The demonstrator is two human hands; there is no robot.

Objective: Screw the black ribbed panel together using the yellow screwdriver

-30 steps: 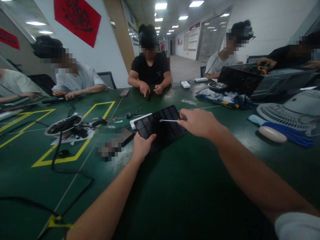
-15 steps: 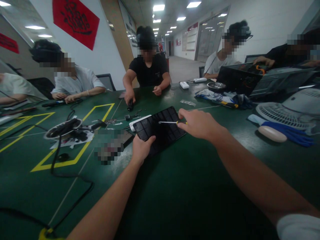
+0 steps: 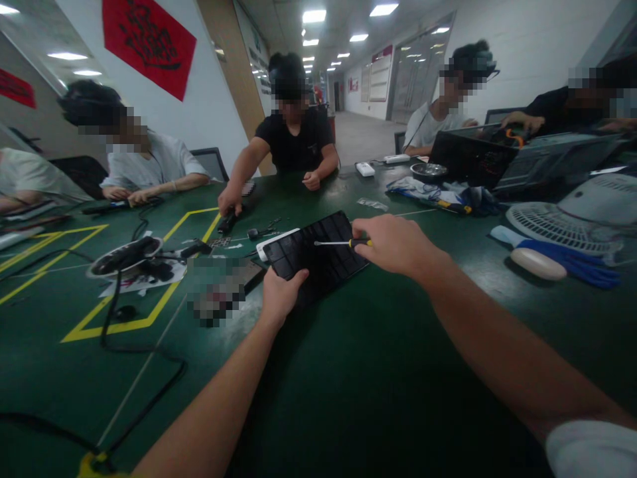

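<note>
My left hand [image 3: 283,295] grips the near left edge of a flat black rectangular panel [image 3: 323,255], thumb on top. Faint lines divide its glossy face into several blocks. The panel is held at a slant over the table. My right hand [image 3: 393,244] is closed around a screwdriver [image 3: 359,243] with a yellow and black handle. Its bright metal shaft points left across the panel's face; whether the tip touches the surface I cannot tell. Behind the panel's left end, a white object [image 3: 263,249] is partly hidden.
Left on the green table [image 3: 348,372] lie a metal bowl [image 3: 127,255] of dark parts, a black cable [image 3: 105,325] and a blurred-out item [image 3: 219,295]. At right are a white fan [image 3: 562,222], a blue glove [image 3: 587,265] and a pale mouse-like object [image 3: 537,263]. Co-workers sit around.
The person opposite has moved a hand with a dark object to the left. My right hand has shifted slightly, and more of the screwdriver handle shows. My left hand keeps its hold.
</note>
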